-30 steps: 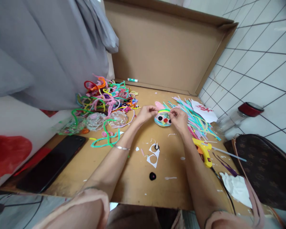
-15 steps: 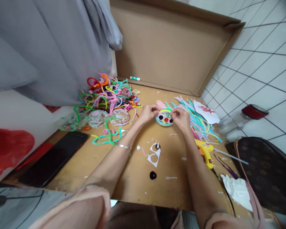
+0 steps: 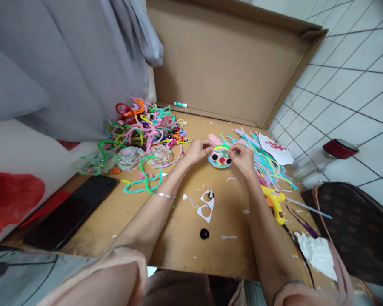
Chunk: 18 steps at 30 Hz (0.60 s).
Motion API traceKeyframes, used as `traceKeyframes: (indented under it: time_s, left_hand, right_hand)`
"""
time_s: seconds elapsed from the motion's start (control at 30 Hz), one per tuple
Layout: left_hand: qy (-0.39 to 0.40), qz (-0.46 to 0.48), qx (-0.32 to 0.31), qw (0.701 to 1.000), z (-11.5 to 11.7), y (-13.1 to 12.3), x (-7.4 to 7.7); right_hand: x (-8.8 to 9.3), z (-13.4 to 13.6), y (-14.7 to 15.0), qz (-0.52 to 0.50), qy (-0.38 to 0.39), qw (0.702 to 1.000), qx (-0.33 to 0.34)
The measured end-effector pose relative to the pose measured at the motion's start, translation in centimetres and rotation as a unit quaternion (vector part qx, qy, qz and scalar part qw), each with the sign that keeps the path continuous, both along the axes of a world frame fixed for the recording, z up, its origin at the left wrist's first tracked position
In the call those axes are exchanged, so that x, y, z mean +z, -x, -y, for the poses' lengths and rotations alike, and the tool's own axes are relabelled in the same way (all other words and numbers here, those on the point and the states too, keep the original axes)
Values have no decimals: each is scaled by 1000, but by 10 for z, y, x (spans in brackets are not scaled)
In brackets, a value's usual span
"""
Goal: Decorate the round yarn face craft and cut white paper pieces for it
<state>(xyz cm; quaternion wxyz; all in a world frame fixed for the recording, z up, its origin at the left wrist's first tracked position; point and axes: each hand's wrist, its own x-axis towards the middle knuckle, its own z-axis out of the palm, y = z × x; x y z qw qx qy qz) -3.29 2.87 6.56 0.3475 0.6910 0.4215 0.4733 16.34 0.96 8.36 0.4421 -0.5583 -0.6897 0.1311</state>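
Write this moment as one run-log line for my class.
left hand: pinched at upper left of round face craft | right hand: pinched at its upper right | glue gun: beside right forearm

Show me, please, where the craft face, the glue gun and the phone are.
Craft face (image 3: 222, 160): head view, on its red nose.
Glue gun (image 3: 276, 201): head view, on its yellow body.
Phone (image 3: 72, 212): head view, middle of its dark upper surface.
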Motion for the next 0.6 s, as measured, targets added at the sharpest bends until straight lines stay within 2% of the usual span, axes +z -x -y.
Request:
traceKeyframes:
  time_s: [0.33,0.6]
  left_hand:
    - [-10,-12,-18,1000,-2,0,0]
    - [-20,-33,11,999,-6,2,-6]
  right_hand:
    - [-2,-1,0,-10,-2,1000,1]
    - [-4,-8,-5,-144,59,987,43]
